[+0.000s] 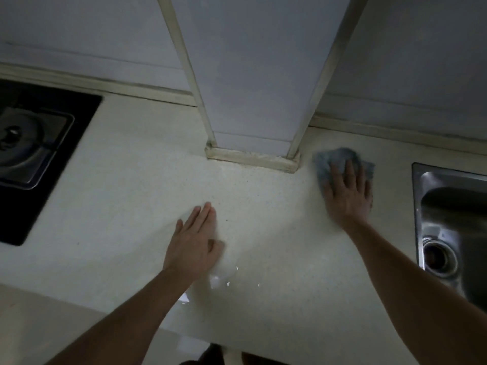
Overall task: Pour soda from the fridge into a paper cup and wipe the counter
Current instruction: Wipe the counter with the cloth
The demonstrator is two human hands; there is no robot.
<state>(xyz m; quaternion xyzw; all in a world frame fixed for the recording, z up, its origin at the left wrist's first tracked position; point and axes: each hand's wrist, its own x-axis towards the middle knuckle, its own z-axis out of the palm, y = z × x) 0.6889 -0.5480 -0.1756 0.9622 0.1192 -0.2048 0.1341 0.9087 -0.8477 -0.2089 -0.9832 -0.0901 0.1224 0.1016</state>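
wiping step. our right hand (347,198) lies flat on the blue-grey cloth (334,162), fingers straight and spread, pressing it onto the counter (131,180) just beside the wall column (253,101) base, near the sink (448,206). the flat palm likely gives even pressure. our left hand (196,241) rests on the counter with fingers straight, gripping nothing we can make out, probably bracing. a pale glossy patch (222,272) by its thumb is too blurred to identify. soda and paper cup aren't in view.

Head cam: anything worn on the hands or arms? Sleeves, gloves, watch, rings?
Nothing visible. The left hand and right hand are ungloved, no rings or watch seen; both forearms are bare to the frame edge, no sleeves in view.
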